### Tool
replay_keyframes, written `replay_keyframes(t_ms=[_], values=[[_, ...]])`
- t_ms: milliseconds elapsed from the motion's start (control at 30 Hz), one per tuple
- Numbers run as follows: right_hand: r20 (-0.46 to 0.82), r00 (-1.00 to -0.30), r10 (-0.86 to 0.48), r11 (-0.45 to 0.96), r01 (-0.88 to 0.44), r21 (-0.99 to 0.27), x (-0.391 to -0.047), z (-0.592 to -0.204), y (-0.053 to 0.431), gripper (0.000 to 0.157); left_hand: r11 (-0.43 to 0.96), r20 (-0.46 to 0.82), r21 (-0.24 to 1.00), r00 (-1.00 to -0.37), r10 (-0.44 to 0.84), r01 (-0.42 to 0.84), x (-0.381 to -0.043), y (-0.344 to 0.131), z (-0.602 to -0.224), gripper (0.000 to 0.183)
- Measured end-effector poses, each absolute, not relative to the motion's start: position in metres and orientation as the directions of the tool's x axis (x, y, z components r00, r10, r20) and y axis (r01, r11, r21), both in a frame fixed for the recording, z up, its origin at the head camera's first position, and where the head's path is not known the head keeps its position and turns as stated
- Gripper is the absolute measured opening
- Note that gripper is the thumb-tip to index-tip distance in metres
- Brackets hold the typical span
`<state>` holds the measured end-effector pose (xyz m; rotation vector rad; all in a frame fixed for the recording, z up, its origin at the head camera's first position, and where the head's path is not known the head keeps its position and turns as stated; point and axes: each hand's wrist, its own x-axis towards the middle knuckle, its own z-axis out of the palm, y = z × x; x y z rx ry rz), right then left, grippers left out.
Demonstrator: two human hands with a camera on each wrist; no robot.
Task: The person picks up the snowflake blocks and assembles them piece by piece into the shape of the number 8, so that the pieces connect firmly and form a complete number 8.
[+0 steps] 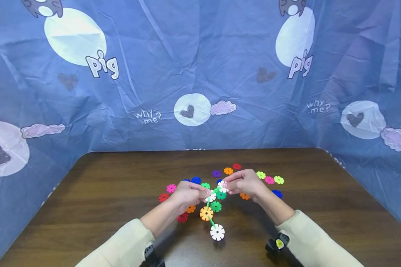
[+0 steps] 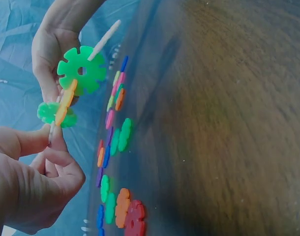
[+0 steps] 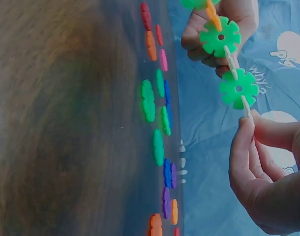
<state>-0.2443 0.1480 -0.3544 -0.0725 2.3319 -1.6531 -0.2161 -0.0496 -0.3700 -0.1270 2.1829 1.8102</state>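
A chain of slotted plastic snowflake discs hangs between and below both hands, above the table. My left hand [image 1: 188,194] pinches a white disc in the chain's upper part between thumb and fingers. My right hand [image 1: 246,182] pinches the white disc [image 1: 222,186] at the upper end. A green disc [image 3: 247,92], seen in the right wrist view, links those two white ones. Lower down, an orange disc [image 1: 206,213] joins edge-on green discs, one of them a green disc [image 2: 71,71] in the left wrist view. A white disc [image 1: 217,232] forms the lower end.
Loose discs lie on the brown wooden table [image 1: 120,174] around and beyond the hands, including a red disc [image 1: 163,197], a pink disc [image 1: 171,188], a purple disc [image 1: 216,173] and a yellow-green disc [image 1: 279,180]. A blue printed cloth [image 1: 160,74] hangs behind the table.
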Motion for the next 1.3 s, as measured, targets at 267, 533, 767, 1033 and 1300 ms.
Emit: replay_keyframes(t_ms=[267, 533, 767, 1033, 1300], values=[[-0.221, -0.955, -0.197, 0.221, 0.176, -0.959, -0.25, -0.351, 0.145, 0.038, 0.078, -0.312, 0.95, -0.937, 0.16, -0.303, -0.215, -0.054, -0.365, 0.021], [-0.3, -0.901, -0.314, 0.061, 0.296, -0.953, -0.245, -0.358, 0.146, 0.044, -0.01, -0.355, 0.93, -0.907, 0.227, -0.367, -0.209, -0.059, -0.369, 0.026], [-0.331, -0.866, -0.375, 0.097, 0.318, -0.943, -0.243, -0.363, 0.146, 0.045, 0.012, -0.362, 0.926, -0.881, 0.305, -0.377, -0.202, -0.065, -0.375, 0.028], [-0.348, -0.848, -0.401, 0.142, 0.318, -0.938, -0.242, -0.364, 0.147, 0.035, 0.046, -0.356, 0.933, -0.894, 0.273, -0.357, -0.206, -0.069, -0.371, 0.028], [-0.392, -0.825, -0.406, 0.236, 0.32, -0.918, -0.236, -0.366, 0.139, 0.031, 0.012, -0.321, 0.945, -0.92, 0.225, -0.327, -0.205, -0.063, -0.374, 0.025]])
